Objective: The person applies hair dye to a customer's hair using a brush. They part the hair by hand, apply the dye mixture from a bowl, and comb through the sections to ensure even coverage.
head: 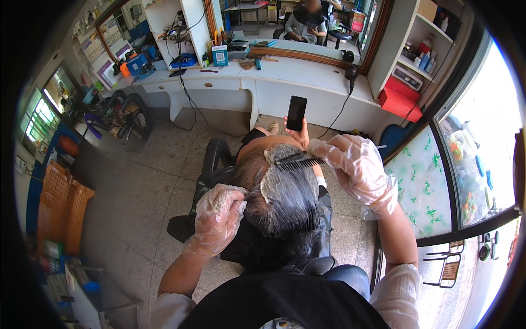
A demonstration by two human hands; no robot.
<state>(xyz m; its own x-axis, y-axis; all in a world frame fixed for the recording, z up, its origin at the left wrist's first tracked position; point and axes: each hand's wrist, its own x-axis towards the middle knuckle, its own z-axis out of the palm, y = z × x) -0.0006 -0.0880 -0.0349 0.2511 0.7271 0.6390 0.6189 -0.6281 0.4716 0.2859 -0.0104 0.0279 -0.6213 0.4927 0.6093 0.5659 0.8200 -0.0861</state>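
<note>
A seated person's head (283,193), with grey and black hair, is directly before me. Pale cream (269,185) coats part of the hair along the parting and near the front. My right hand (355,168), in a clear plastic glove, grips a black comb (300,160) whose teeth rest on the hair at the front of the head. At the left side of the head my left hand (218,218), gloved too, has its fingers pinched together on a lock of hair. Its fingertips are partly hidden by the crumpled plastic.
The seated person holds up a smartphone (296,113). A black chair armrest (220,154) stands to the left. Ahead runs a white counter (296,74) under a framed mirror; a hair dryer (351,74) hangs by it. A glazed door (431,181) is on the right, a wooden bench (61,205) far left.
</note>
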